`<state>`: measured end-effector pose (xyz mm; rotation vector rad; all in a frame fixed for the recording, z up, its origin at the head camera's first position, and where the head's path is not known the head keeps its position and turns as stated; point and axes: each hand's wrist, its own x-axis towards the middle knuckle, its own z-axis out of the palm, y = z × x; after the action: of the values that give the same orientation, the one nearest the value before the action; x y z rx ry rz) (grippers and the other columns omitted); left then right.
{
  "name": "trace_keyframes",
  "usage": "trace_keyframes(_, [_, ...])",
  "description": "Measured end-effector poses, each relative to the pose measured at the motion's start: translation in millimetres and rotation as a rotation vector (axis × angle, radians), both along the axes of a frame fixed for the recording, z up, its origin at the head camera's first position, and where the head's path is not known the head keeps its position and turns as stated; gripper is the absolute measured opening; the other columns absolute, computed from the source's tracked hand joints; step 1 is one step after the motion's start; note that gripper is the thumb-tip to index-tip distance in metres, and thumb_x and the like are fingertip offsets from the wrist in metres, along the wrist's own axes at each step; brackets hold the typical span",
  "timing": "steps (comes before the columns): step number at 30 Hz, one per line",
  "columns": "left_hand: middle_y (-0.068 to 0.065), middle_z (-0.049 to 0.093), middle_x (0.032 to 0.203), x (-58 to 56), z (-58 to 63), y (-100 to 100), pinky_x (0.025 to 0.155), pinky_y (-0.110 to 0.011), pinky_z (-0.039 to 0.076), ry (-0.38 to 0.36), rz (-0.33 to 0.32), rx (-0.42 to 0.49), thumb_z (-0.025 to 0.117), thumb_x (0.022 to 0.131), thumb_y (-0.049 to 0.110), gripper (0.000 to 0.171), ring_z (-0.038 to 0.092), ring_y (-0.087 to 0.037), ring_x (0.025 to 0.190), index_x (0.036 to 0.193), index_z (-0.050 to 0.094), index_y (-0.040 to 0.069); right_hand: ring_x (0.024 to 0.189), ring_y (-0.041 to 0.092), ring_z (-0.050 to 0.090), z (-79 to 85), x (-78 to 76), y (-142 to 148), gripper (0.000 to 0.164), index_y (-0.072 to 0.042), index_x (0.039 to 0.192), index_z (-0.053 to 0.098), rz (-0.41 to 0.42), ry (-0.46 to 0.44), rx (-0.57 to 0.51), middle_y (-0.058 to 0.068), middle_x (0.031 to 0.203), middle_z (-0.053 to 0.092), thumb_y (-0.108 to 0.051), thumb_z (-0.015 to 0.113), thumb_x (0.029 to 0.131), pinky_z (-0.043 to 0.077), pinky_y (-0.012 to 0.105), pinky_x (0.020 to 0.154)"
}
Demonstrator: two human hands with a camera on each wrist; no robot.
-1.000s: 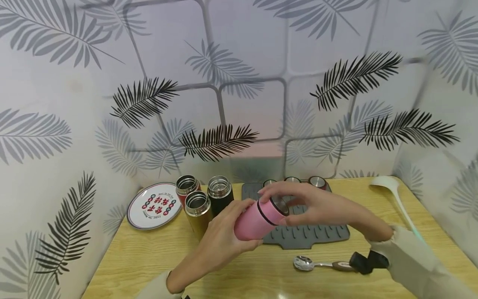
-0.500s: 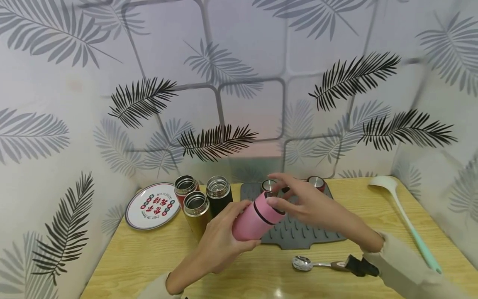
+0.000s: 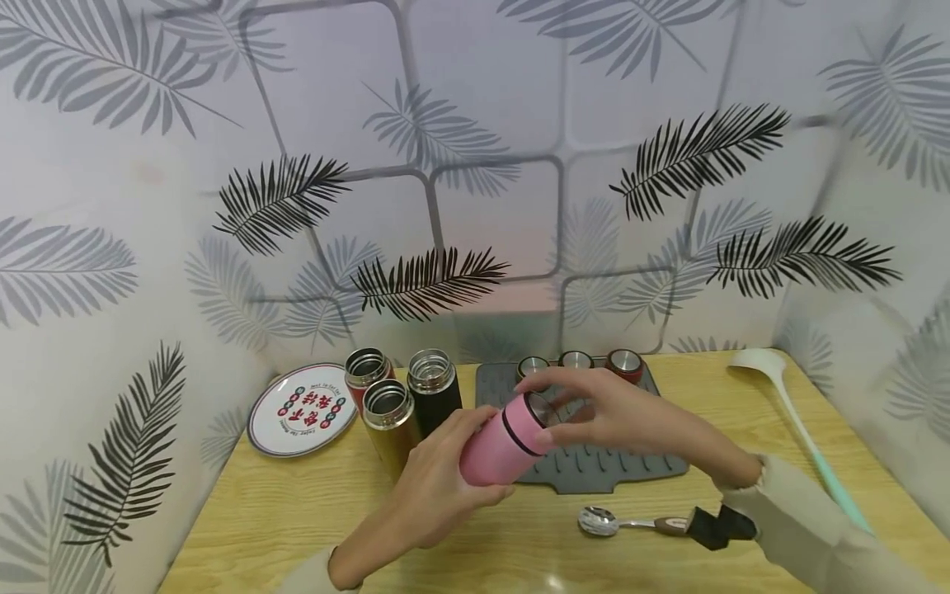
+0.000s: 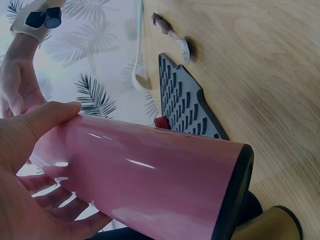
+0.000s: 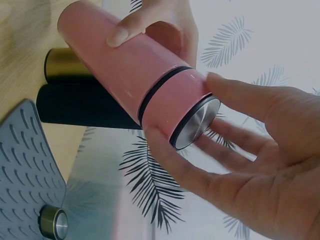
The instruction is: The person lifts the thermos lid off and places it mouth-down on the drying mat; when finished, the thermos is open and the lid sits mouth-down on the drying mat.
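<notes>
A pink thermos (image 3: 486, 458) leans to the right above the table, with my left hand (image 3: 438, 474) gripping its body. The left wrist view shows the thumb on top and the fingers around the far side of the thermos (image 4: 145, 170). My right hand (image 3: 631, 421) pinches the pink lid (image 5: 175, 107) between thumb and fingers. The lid sits on the bottle, its steel top facing outward and a black ring below it. Behind my left hand stand a red thermos (image 3: 367, 371), a gold thermos (image 3: 389, 412) and a black thermos (image 3: 434, 392), all uncapped with steel mouths showing.
Behind my right hand, a grey drying mat (image 3: 609, 470) carries three lids, including a red lid (image 3: 625, 365) at the right. A spoon (image 3: 597, 521) lies in front of the mat. A ladle (image 3: 768, 371) rests at the right edge, a plate (image 3: 300, 412) at the left.
My right hand's fingers have loosened around the lid, shifted, and closed on it again. The thermos has moved slightly left in the head view, still in my left hand.
</notes>
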<state>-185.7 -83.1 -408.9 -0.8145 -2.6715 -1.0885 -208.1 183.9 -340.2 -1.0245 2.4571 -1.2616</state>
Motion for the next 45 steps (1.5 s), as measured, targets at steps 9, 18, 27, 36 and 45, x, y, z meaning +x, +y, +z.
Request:
trace_keyframes(9, [0.0, 0.064, 0.127, -0.4, -0.9, -1, 0.085, -0.035, 0.056, 0.024, -0.009, 0.003, 0.095, 0.075, 0.026, 0.079, 0.063, -0.013, 0.103, 0.143, 0.056, 0.016, 0.137, 0.029, 0.054, -6.4, -4.1, 0, 0.056, -0.015, 0.145, 0.056, 0.079, 0.02, -0.079, 0.005, 0.149, 0.057, -0.019, 0.08, 0.094, 0.051, 0.053, 0.108])
trace_keyframes(18, [0.0, 0.063, 0.126, -0.1, -0.2, 2, 0.086, -0.035, 0.056, 0.006, -0.004, 0.028, 0.094, 0.076, 0.027, 0.079, 0.063, -0.013, 0.103, 0.144, 0.057, 0.014, 0.118, 0.027, 0.067, -8.0, -0.3, -5, 0.055, -0.011, 0.15, 0.05, -0.152, 0.077, 0.017, 0.012, 0.143, 0.06, -0.033, 0.069, 0.103, 0.061, 0.037, 0.085])
trace_keyframes(27, [0.001, 0.063, 0.127, -1.5, -1.4, 2, 0.086, -0.035, 0.056, 0.012, -0.01, 0.021, 0.094, 0.076, 0.029, 0.08, 0.063, -0.012, 0.103, 0.144, 0.056, 0.015, 0.098, 0.015, 0.071, -10.7, 2.8, -12, 0.053, -0.005, 0.143, 0.056, -0.159, 0.059, 0.064, 0.015, 0.136, 0.065, -0.035, 0.07, 0.102, 0.061, 0.026, 0.068])
trace_keyframes(36, [0.001, 0.063, 0.127, -2.4, -4.5, 0, 0.087, -0.036, 0.056, -0.004, -0.021, 0.029, 0.095, 0.075, 0.026, 0.079, 0.063, -0.013, 0.105, 0.143, 0.057, 0.016, 0.122, 0.023, 0.062, -13.9, -7.6, 0, 0.054, -0.013, 0.143, 0.054, 0.087, 0.062, -0.048, 0.006, 0.14, 0.058, -0.021, 0.078, 0.096, 0.059, 0.035, 0.095])
trace_keyframes(45, [-0.002, 0.064, 0.128, -4.1, -5.1, 0, 0.087, -0.036, 0.057, 0.013, -0.015, 0.031, 0.095, 0.075, 0.026, 0.081, 0.064, -0.014, 0.105, 0.144, 0.057, 0.012, 0.131, 0.026, 0.057, -16.1, -7.3, -2, 0.067, -0.016, 0.153, 0.047, -0.04, 0.128, -0.004, 0.005, 0.15, 0.055, -0.031, 0.079, 0.096, 0.056, 0.046, 0.1])
